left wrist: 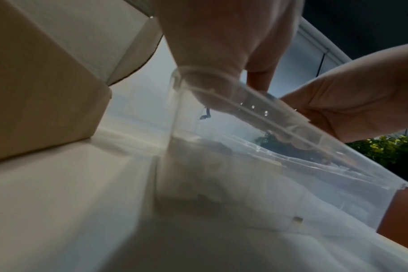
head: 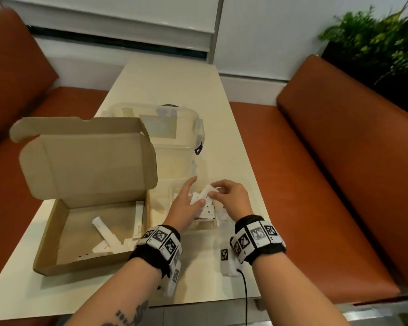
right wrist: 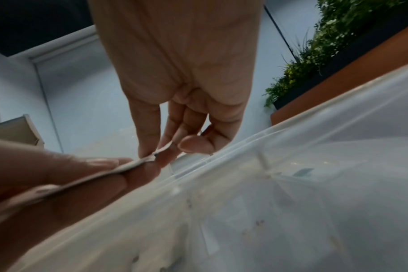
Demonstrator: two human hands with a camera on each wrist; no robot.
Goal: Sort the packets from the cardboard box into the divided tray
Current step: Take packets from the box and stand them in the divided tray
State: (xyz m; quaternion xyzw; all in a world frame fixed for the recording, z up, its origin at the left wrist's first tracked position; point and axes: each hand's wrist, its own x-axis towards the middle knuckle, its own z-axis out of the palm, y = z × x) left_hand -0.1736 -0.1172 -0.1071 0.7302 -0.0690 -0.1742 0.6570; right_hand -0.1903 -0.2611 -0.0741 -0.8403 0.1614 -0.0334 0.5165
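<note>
An open cardboard box (head: pixel 57 234) sits at the table's left with several white packets (head: pixel 105 231) inside. Right of it stands the clear divided tray (head: pixel 172 196), with more white packets (head: pixel 209 214) lying in it. Both hands hover over the tray. My left hand (head: pixel 186 201) holds a small stack of white packets (head: pixel 197 198) between thumb and fingers. My right hand (head: pixel 224 191) pinches the top packet (head: pixel 207 190) of that stack, seen edge-on as a thin white packet (right wrist: pixel 138 162) in the right wrist view. The tray's clear rim (left wrist: pixel 256 108) crosses the left wrist view.
A clear lidded plastic container (head: pixel 165 128) stands behind the tray. The box's raised lid (head: pixel 87 156) leans up at the left. Orange bench seats (head: pixel 316 161) flank the table, and a plant (head: pixel 375 41) stands at the far right. A black cable (head: pixel 245 290) trails off my right wrist.
</note>
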